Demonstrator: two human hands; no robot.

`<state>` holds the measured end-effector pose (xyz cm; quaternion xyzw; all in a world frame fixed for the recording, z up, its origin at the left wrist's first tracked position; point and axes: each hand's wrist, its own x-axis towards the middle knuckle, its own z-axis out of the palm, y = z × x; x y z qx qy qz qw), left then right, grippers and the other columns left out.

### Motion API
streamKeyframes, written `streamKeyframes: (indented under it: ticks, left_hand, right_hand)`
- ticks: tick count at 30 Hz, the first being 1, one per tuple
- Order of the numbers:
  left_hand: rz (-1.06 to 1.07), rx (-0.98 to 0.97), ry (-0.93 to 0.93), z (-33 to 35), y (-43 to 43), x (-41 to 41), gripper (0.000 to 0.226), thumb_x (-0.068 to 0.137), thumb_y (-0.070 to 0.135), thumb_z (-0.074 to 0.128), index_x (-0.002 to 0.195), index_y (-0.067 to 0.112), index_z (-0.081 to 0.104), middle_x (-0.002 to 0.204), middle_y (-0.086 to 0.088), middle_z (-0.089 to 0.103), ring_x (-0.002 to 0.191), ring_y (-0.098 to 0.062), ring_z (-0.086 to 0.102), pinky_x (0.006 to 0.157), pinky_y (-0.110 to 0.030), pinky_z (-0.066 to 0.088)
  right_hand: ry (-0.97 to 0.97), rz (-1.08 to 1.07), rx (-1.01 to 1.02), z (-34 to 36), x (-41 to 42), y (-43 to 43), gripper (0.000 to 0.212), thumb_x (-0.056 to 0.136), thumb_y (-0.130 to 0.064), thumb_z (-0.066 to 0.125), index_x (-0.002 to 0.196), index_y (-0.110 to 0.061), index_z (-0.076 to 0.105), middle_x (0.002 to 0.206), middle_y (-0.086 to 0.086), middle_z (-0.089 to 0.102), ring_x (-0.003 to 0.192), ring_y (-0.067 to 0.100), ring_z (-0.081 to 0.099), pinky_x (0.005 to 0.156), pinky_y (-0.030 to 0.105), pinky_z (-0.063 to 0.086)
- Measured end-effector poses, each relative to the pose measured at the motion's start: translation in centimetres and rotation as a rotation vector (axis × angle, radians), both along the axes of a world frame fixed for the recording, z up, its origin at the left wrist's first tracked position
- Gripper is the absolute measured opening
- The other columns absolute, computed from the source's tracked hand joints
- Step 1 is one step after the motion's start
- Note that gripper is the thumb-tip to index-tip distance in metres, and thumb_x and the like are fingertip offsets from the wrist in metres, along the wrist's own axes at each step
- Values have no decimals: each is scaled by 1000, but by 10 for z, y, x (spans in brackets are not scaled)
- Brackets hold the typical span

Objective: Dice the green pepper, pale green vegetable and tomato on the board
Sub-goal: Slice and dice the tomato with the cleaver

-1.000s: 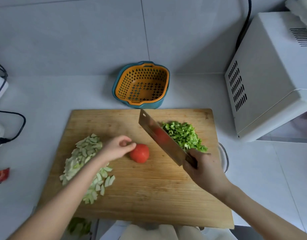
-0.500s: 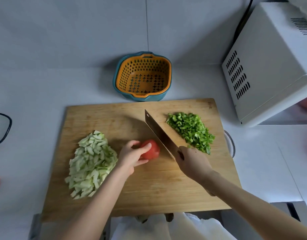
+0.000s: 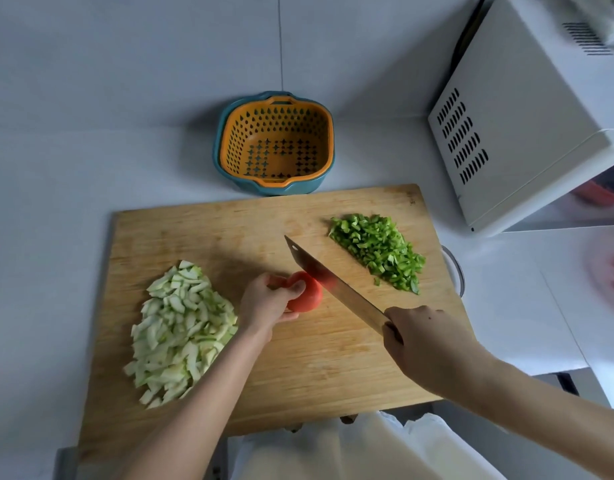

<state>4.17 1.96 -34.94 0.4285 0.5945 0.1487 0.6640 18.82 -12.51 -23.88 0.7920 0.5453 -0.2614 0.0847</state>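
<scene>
Toward the near edge of the board (image 3: 229,230), the right hand (image 3: 426,344) is clenching the knife (image 3: 333,289), blade slanting away leftward; mid-board, the left hand (image 3: 264,303) is gripping the tomato (image 3: 307,296) from its left, the blade touching its right side.

Soft, cool, fairly bright light fills the frame, a shade dimmer at the upper left. A faint, diffuse shadow lies on the cutting board (image 3: 298,358) at centre, left of the knife (image 3: 336,289), whose blade mirrors the tomato (image 3: 307,297) in red. The right edge is smeared with blur, and the wide lens bends the microwave (image 3: 527,126).
</scene>
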Motion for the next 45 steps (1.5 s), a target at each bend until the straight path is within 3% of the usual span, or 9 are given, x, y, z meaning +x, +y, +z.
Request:
streamKeyframes:
  ticks: [8, 12, 19, 26, 30, 35, 37, 41, 45]
  left_hand:
    - [-3, 16, -1, 0, -1, 0, 24, 76, 13, 77, 91, 10, 59, 101, -9, 64, 88, -25, 67, 64, -36, 59]
    - [10, 28, -7, 0, -3, 0, 33, 75, 14, 78, 102, 5, 61, 103, -8, 64, 91, -25, 66, 65, -37, 60]
    - [-9, 75, 28, -1, -5, 0, 35, 75, 14, 78, 104, 5, 61, 104, -7, 64, 91, -24, 66, 64, -36, 60]
    - [-5, 79, 26, -2, -6, 1, 34, 76, 14, 78, 103, 5, 60, 103, -8, 63, 85, -21, 66, 63, -35, 59]
    - [-1, 98, 33, -4, -7, 1, 33, 77, 16, 77, 102, 6, 59, 103, -8, 62, 84, -21, 66, 62, -33, 59]
    - [12, 129, 44, -5, -11, 0, 32, 78, 23, 76, 101, 7, 61, 97, -7, 64, 75, -19, 69, 65, -37, 60]
    - [14, 127, 44, -4, -11, -1, 29, 78, 23, 76, 98, 9, 61, 97, -7, 64, 75, -19, 69, 65, -37, 60]
    - [18, 118, 14, -5, -11, -2, 21, 78, 19, 77, 90, 15, 60, 99, -8, 65, 79, -20, 69, 63, -34, 59]
    - [14, 102, -14, -5, -10, -2, 32, 76, 16, 78, 103, 8, 62, 103, -9, 66, 85, -21, 68, 62, -35, 59]
  right_hand:
    - [202, -104, -84, 0, 1, 32, 27, 97, -20, 33, 71, -17, 42, 65, -2, 53, 41, 9, 51, 39, 20, 43]
    - [125, -77, -65, 9, 1, 30, 29, 97, -23, 34, 69, -18, 41, 67, -2, 51, 47, 11, 48, 49, 26, 45]
    - [26, 8, -86, 15, -3, 21, 34, 97, -26, 31, 63, -24, 31, 61, -6, 43, 51, 10, 41, 46, 21, 31]
    - [88, -15, -129, 12, -6, 29, 30, 97, -23, 33, 66, -24, 34, 65, -6, 46, 50, 9, 43, 44, 20, 35]
    - [90, -37, -92, -23, -11, 44, 21, 96, -22, 35, 79, -18, 45, 66, -4, 47, 55, 13, 47, 46, 25, 35]
    - [100, -76, 58, -73, -23, 56, 17, 98, -22, 34, 83, -15, 40, 67, 0, 45, 63, 25, 47, 46, 30, 28]
    - [113, -77, 88, -71, -21, 57, 18, 97, -22, 35, 82, -15, 41, 71, 2, 48, 63, 25, 46, 51, 30, 31]
    - [135, -99, 133, -51, -17, 44, 23, 97, -22, 36, 78, -13, 45, 64, 1, 48, 55, 21, 43, 44, 29, 26]
    - [96, -54, 91, -25, -13, 27, 25, 97, -26, 35, 76, -17, 43, 59, -3, 42, 50, 17, 38, 44, 28, 26]
